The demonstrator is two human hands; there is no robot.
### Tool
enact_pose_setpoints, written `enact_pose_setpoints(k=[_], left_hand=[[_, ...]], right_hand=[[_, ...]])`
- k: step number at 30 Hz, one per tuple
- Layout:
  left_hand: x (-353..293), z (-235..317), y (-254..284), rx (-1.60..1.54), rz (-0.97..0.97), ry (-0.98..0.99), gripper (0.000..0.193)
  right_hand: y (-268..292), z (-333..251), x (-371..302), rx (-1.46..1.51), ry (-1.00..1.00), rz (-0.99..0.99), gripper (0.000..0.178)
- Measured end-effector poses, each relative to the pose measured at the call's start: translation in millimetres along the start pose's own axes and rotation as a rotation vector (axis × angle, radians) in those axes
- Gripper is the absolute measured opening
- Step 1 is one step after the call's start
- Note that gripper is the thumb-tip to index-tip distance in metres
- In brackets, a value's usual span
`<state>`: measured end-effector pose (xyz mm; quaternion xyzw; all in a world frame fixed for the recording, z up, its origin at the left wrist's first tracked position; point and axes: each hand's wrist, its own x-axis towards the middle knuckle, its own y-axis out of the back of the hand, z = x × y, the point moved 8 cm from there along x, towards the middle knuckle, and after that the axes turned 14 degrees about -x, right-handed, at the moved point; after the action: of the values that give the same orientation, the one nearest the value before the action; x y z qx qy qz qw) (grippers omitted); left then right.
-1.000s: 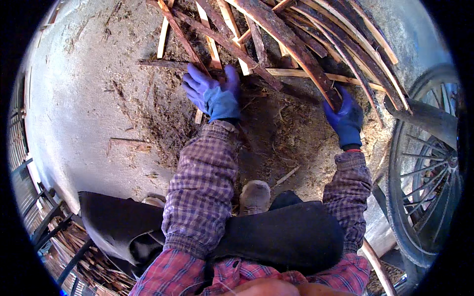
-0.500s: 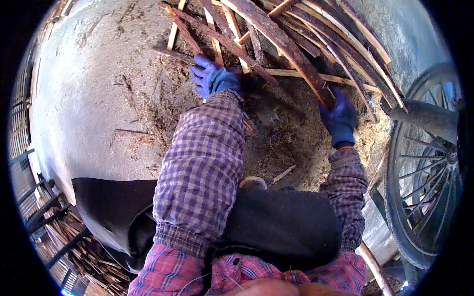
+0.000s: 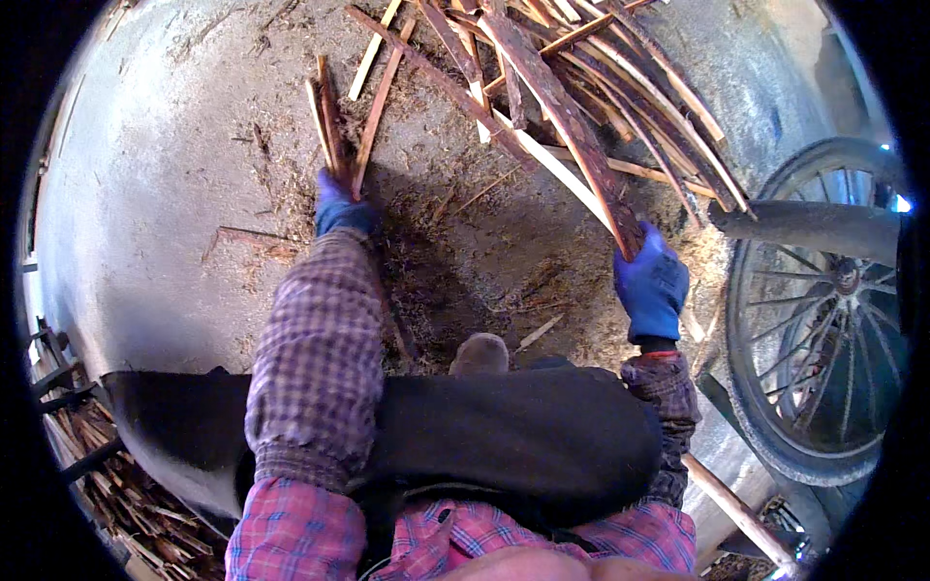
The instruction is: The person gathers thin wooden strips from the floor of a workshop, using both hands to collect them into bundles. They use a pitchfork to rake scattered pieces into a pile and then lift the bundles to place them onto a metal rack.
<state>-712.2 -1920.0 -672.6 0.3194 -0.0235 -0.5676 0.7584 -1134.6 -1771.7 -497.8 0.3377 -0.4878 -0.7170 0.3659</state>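
Note:
My left hand [image 3: 343,206], in a blue-purple glove, is closed on a few narrow wood strips [image 3: 330,126] that fan upward from it. Over on the right, my right hand [image 3: 653,289] wears the same kind of glove and grips the near end of a long, bark-covered wood slat [image 3: 557,107]. That slat reaches up and left, over a loose pile of wood slats [image 3: 635,73]. A pale strip lies along its left side; whether my fingers hold it too I cannot tell. Another long thin strip [image 3: 436,79] slants across the floor between my hands.
A spoked wheel [image 3: 845,281] with a dark tube above its hub stands at the right. Bark crumbs and splinters litter the concrete floor [image 3: 184,194]. A dark apron [image 3: 513,426] covers my lap. More stacked wood [image 3: 131,484] lies at the lower left, behind dark bars.
My left hand has moved left and nearer, and now holds strips pointing upward. My right hand has drawn the bark slat's end slightly toward me. The view has shifted a little.

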Motion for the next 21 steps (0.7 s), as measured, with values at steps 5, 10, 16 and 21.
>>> enact_pose_setpoints(k=[5,10,16,21], left_hand=[[1.3,-42.2,27.5,-0.565,-0.218,0.126,0.06],[-38.7,-19.1,45.1,-0.667,-0.583,0.248,0.04],[-35.8,-64.2,39.9,-1.3,-0.72,0.358,0.023],[-37.9,-35.1,72.1,-1.243,-0.572,0.031,0.017]], right_hand=[[64.0,44.6,-34.9,-0.245,0.053,0.151,0.048],[99.8,93.8,-84.4,-0.392,0.002,0.203,0.052],[87.9,80.5,-104.9,-0.196,-0.031,0.242,0.053],[107.0,35.5,-88.8,-0.057,0.098,0.299,0.054]])
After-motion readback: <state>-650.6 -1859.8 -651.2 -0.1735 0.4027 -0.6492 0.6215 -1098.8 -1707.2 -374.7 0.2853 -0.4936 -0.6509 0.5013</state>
